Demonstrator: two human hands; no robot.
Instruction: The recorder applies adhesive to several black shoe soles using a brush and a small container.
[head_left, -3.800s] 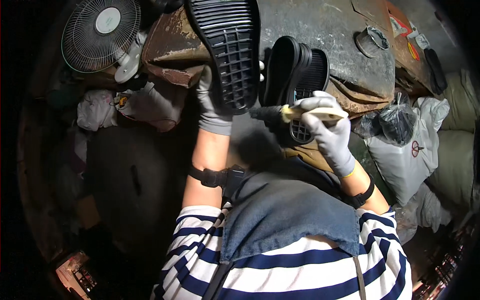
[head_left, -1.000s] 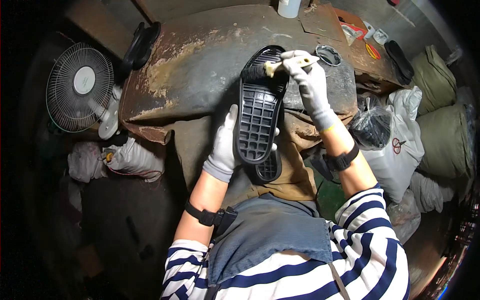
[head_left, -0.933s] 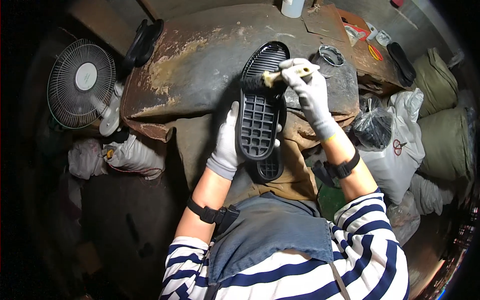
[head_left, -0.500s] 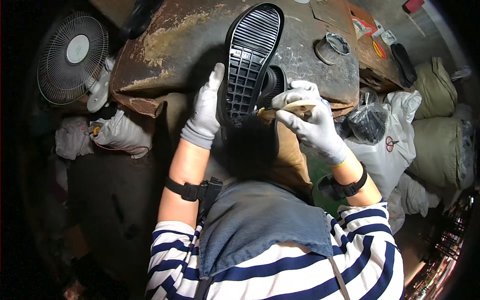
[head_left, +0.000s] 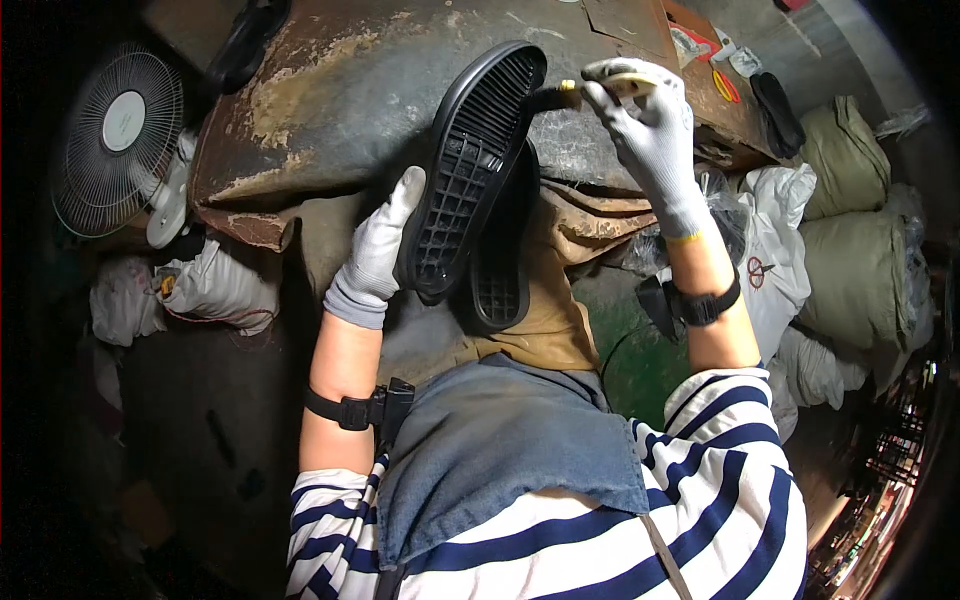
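Left hand (head_left: pixel 378 255) grips the black shoe sole (head_left: pixel 470 170) by its heel edge, tilted up. Right hand (head_left: pixel 645 125) pinches a small brush (head_left: pixel 575 92) right at the toe rim, open worktable (head_left: pixel 350 90) behind.

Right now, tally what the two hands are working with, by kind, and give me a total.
Black shoe soles: 2, one held by the left hand at, one under it
Brushes: 1, in the right hand at
Grey gloves: 2
Total: 5
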